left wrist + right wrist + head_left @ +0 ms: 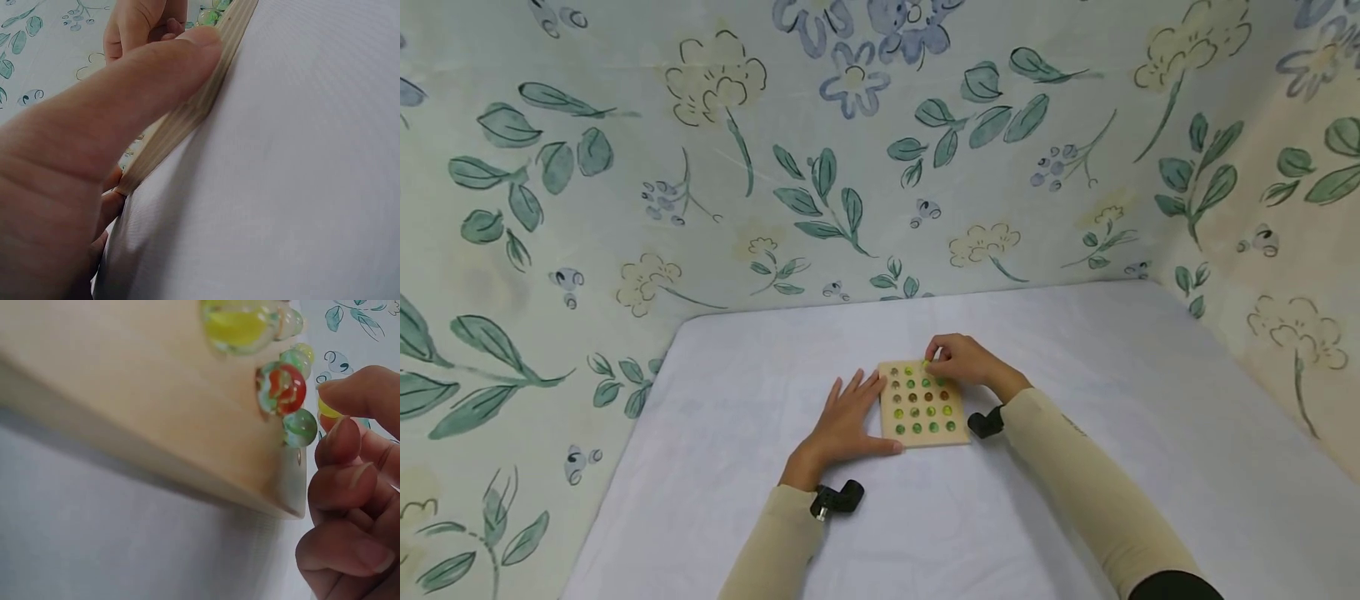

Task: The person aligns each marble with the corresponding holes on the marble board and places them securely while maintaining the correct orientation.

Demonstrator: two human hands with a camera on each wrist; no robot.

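A square wooden board [925,438] filled with rows of glass marbles lies flat on the white cloth. My left hand [842,425] rests beside it, fingers spread and fairly straight against the left edge, thumb along the front edge. Over the far edge, my right hand [966,360] pinches a yellow marble [327,410] between thumb and index finger. The right wrist view shows a red-swirled marble [286,389] and a green marble [301,428] seated near that hand. Past the green one, an empty hole [299,456] shows near the board's corner.
A white cloth [730,400] covers the table all around the board. Floral fabric [850,183] hangs behind the table and along its sides. Black wrist camera mounts sit on the left wrist [838,498] and the right wrist [987,422].
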